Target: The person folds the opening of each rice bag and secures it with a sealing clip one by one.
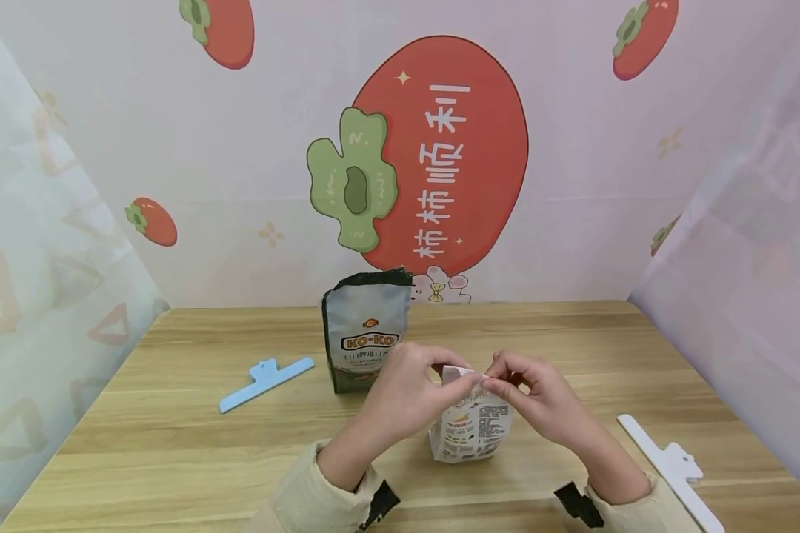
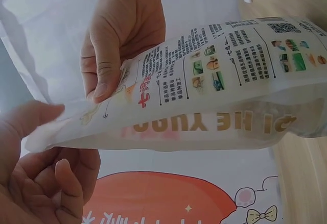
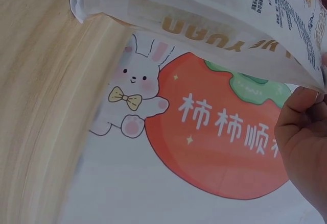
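Bag point(image 1: 475, 429), white w/ printed text, stands upright on the table point(image 1: 173, 459) btwn your hands, its body below your fingers, its top edge up among them. Your R hand point(image 1: 540, 396) pinches that edge, thumb & finger clamped together on it. Your L hand point(image 1: 405, 392) grips the top just beside: thumb on one face, fingers on the opp. side. L wrist view shows gold lettering point(image 2: 219, 122) on its underside as seen there. KO-KO pack point(image 1: 367, 314) stands behind your L hand; blue clip point(image 1: 267, 383) lies to its L, white clip point(image 1: 673, 468) on your R.
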`<state>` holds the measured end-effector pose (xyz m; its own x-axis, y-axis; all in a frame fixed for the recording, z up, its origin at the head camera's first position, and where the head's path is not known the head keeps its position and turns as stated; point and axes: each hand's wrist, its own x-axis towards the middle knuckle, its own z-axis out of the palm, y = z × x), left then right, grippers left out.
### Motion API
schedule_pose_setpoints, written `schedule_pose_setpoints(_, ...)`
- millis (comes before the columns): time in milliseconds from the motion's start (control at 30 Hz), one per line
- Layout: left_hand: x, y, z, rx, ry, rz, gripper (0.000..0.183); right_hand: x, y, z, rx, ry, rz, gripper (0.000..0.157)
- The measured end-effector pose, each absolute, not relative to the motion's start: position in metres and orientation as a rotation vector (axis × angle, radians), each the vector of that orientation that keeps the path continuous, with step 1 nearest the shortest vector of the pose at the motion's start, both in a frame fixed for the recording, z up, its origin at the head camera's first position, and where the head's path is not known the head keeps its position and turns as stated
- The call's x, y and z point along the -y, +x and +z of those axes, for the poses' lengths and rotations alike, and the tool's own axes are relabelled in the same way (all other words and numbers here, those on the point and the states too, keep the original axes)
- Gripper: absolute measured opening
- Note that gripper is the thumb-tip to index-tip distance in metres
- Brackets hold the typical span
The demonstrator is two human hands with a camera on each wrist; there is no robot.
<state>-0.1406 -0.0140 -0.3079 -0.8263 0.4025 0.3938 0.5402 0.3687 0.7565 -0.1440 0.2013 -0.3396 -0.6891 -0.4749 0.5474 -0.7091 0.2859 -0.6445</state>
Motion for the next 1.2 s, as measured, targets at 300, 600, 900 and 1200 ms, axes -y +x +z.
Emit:
schedule_pose_setpoints(300, 0.016, -0.142, -0.305, 2.477, -0.867, -1.455, 0.009, -0.201, -0.147, -0.342, 2.221, 1.22, 1.322, 0.018)
schedule_pose_setpoints(600, 0.016, -0.14, -0.312, 2.462, -0.876, -1.482, 0.009, -0.199, -0.139, -0.343, 2.259, 1.12, 1.291, 0.023)
schedule_pose_setpoints(900, 0.016, -0.141, -0.313, 2.385, -0.925, -1.432, 0.008, -0.192, -0.141, -0.338, 2.282, 0.974, 1.235, 0.026)
schedule_pose_setpoints(1200, 0.015, -0.141, -0.31, 2.363, -0.959, -1.437, 0.007, -0.192, -0.139, -0.335, 2.277, 0.978, 1.153, 0.029)
